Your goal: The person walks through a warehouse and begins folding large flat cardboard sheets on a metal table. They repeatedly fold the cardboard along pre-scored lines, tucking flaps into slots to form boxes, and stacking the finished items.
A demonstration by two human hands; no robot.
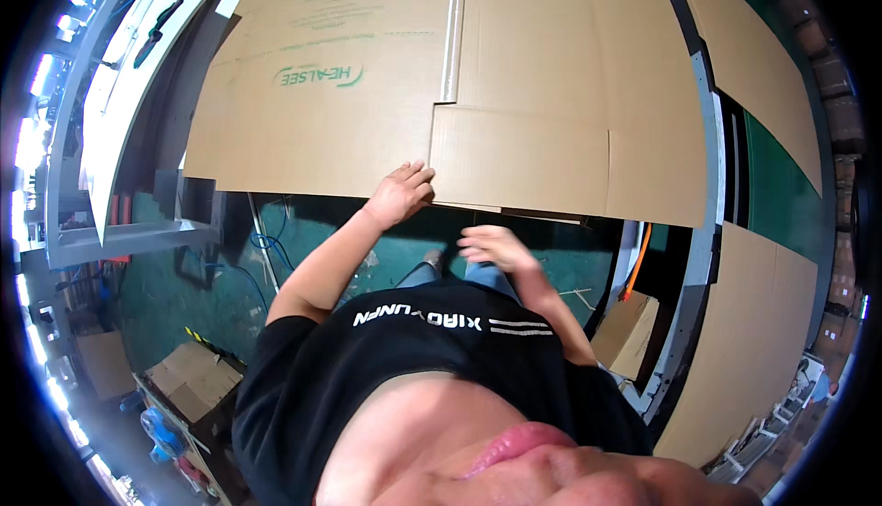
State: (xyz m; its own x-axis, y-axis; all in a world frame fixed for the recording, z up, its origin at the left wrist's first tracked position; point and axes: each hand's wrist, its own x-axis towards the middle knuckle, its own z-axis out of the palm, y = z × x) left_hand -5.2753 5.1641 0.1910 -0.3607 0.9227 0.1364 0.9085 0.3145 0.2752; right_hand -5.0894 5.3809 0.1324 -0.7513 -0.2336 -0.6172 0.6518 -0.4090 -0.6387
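Two hands, left hand gripping flat brown cardboard sheet's near edge, right hand blurred, open, empty

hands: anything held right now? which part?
Left hand grips the flattened cardboard box at its near edge, beside a flap corner. Right hand is blurred, apparently empty.
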